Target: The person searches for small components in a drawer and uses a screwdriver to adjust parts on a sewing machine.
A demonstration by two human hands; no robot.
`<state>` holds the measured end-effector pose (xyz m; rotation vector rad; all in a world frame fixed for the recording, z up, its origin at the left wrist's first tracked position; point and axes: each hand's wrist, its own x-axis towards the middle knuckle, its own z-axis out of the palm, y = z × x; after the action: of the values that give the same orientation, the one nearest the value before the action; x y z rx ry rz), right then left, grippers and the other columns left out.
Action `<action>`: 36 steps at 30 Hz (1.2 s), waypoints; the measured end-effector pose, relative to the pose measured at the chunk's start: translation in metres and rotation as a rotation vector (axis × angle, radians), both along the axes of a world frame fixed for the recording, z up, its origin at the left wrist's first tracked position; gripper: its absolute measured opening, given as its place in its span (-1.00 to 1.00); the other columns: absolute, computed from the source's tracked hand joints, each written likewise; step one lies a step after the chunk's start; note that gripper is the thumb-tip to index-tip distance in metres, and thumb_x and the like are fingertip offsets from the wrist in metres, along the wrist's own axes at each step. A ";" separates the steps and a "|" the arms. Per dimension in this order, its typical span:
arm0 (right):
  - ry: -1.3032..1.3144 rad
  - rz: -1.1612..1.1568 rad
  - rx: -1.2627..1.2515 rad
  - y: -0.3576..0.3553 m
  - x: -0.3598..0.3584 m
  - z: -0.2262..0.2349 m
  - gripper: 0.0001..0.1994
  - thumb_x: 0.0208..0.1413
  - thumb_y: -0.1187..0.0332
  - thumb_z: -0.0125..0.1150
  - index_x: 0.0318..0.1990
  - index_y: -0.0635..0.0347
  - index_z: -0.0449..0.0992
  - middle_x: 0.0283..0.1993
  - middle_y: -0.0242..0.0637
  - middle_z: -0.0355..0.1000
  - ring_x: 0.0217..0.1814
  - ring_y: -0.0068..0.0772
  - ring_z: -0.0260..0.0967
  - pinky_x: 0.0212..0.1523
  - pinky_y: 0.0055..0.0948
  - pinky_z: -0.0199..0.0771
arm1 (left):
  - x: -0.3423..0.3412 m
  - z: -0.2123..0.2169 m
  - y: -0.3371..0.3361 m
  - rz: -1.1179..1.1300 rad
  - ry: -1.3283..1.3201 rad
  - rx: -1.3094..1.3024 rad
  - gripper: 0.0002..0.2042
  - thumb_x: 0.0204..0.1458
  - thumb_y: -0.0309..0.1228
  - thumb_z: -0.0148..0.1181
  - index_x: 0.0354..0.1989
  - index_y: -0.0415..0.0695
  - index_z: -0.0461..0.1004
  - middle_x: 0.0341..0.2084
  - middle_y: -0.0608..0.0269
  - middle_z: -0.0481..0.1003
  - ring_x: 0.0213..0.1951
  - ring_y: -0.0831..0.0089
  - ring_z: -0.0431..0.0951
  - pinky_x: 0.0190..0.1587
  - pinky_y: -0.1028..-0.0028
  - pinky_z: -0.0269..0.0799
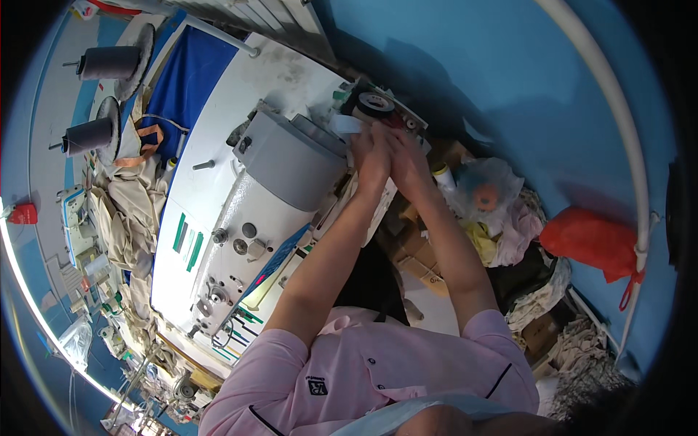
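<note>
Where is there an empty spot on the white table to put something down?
The table is bare between the blue cloth and the sewing machine, around a small bolt. It is crowded by the hands, near the tape roll, and along the left edge, where beige fabric piles up.

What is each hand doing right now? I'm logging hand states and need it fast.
Left hand: pressed against the right, on a white strip; grip cannot be told.
Right hand: closed against the left; contents hidden.
</note>
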<state>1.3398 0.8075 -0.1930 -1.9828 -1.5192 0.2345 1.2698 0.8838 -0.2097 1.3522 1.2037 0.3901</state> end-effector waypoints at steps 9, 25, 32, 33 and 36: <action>-0.244 0.062 -0.229 -0.006 0.002 -0.003 -0.68 -0.08 0.50 0.13 -0.08 0.23 0.48 0.04 -0.27 0.38 0.07 -0.16 0.24 0.03 -0.23 0.32 | -0.002 0.001 0.000 -0.104 0.142 0.240 -0.52 0.19 -0.16 -0.07 0.02 -0.42 0.32 -0.10 -0.23 0.31 -0.05 -0.09 0.36 0.03 0.20 0.26; -0.113 -0.090 0.086 -0.036 -0.015 0.016 -0.74 -0.08 0.59 0.14 -0.16 0.27 0.46 0.01 -0.18 0.39 0.04 -0.14 0.31 0.01 -0.22 0.36 | -0.023 0.024 -0.018 -0.202 0.076 0.436 -0.55 0.12 -0.33 0.07 0.14 -0.30 0.26 -0.14 -0.15 0.31 -0.08 -0.08 0.36 -0.01 0.23 0.29; 0.393 -0.406 -0.030 -0.119 -0.030 0.000 -0.88 0.11 0.56 0.05 -0.19 0.24 0.42 -0.22 -0.12 0.43 -0.23 -0.04 0.41 -0.19 -0.22 0.41 | -0.151 0.069 -0.096 -0.561 -0.015 0.246 -0.49 0.03 -0.48 0.14 0.18 -0.29 0.18 -0.06 -0.17 0.28 -0.01 -0.10 0.34 0.04 0.21 0.31; 0.435 -0.431 -0.087 -0.132 -0.033 -0.007 -0.90 0.14 0.54 0.03 -0.20 0.25 0.41 -0.26 -0.10 0.42 -0.26 -0.04 0.41 -0.22 -0.21 0.41 | -0.170 0.074 -0.105 -0.595 -0.026 0.204 -0.51 0.04 -0.48 0.15 0.17 -0.28 0.21 -0.06 -0.14 0.29 -0.04 -0.05 0.38 0.00 0.25 0.36; 0.475 -0.400 -0.250 -0.166 -0.051 -0.024 -0.89 0.13 0.55 0.01 -0.21 0.24 0.42 -0.28 -0.07 0.41 -0.24 -0.02 0.41 -0.24 -0.17 0.40 | -0.224 0.083 -0.124 -0.676 -0.034 0.018 -0.63 0.06 -0.47 0.14 0.07 -0.27 0.34 -0.09 -0.01 0.37 -0.20 0.12 0.51 -0.18 0.36 0.47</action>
<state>1.2883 0.6415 -0.2175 -2.1720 -0.8091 0.6946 1.0453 0.7600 -0.1270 1.6635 0.6531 -0.0601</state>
